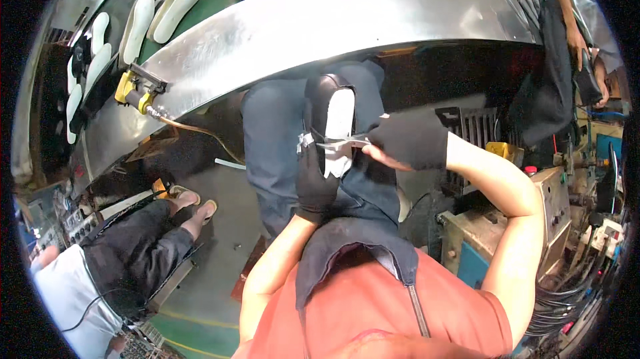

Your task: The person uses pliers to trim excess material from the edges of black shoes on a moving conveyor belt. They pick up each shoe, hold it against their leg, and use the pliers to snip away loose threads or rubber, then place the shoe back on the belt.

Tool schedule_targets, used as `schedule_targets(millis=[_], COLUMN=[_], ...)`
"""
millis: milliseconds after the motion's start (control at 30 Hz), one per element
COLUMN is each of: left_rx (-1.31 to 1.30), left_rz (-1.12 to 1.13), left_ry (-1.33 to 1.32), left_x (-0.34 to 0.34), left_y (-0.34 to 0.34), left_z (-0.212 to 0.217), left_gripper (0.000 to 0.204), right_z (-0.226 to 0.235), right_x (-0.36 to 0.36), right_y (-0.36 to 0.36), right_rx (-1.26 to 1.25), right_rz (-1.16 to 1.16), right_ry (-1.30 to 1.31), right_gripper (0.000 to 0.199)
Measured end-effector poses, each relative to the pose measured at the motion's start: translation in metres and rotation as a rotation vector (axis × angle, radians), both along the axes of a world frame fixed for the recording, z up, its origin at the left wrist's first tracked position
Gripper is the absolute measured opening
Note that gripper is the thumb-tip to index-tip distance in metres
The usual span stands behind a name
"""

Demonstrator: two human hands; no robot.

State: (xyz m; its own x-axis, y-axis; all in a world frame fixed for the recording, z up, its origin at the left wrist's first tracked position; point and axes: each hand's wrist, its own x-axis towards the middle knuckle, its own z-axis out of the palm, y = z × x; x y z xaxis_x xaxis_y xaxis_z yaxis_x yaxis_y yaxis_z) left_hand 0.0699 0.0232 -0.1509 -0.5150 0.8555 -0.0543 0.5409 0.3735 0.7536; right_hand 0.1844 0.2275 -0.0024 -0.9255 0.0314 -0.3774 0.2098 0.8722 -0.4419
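Note:
A black shoe upper (322, 90) with a white sole-shaped piece (340, 112) inside its outline lies on my lap, its toe pointing away from me. My left hand (315, 179), in a black fingerless glove, holds the heel end along its left side; something whitish wraps a fingertip. My right hand (405, 144), gloved alike, is closed around a slim silver scissor-like hand tool (347, 141). That tool reaches left across the white piece, near my left fingers. Its exact kind and whether it touches the shoe are hard to make out.
Ahead curves a shiny metal bench edge (347, 9). A yellow-and-black air tool (137, 91) with a hose rests on its left. Several pale shoe soles (138, 22) lie beyond. A seated co-worker (127, 259) is at left; another person's hands (587, 66) show at far right, above machinery (500, 232).

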Motion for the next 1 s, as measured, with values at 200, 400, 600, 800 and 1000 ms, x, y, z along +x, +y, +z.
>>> schedule_targets(millis=[200, 400, 600, 800, 1000], left_rx=[0.161, 0.090, 0.137, -0.036, -0.059], left_rz=[-0.054, -0.065, 0.113, 0.094, -0.204], left_ry=[0.245, -0.225, -0.034, 0.035, 0.002], left_x=[-0.007, -0.041, -0.028, -0.034, -0.034], left_y=[0.001, 0.011, 0.037, 0.048, -0.016], left_z=[-0.009, 0.003, 0.009, 0.013, -0.047], left_gripper=[0.074, 0.067, 0.056, 0.069, 0.082], right_z=[-0.055, -0.127, -0.115, -0.034, -0.032], right_x=[0.005, 0.011, 0.014, 0.004, -0.010], right_y=[-0.002, 0.028, 0.022, 0.036, -0.025], right_rx=[0.062, 0.121, 0.088, -0.065, -0.295], right_rz=[-0.191, 0.019, 0.050, -0.076, -0.074], right_ry=[0.161, 0.474, 0.405, 0.100, 0.315], right_gripper=[0.038, 0.036, 0.037, 0.043, 0.039])
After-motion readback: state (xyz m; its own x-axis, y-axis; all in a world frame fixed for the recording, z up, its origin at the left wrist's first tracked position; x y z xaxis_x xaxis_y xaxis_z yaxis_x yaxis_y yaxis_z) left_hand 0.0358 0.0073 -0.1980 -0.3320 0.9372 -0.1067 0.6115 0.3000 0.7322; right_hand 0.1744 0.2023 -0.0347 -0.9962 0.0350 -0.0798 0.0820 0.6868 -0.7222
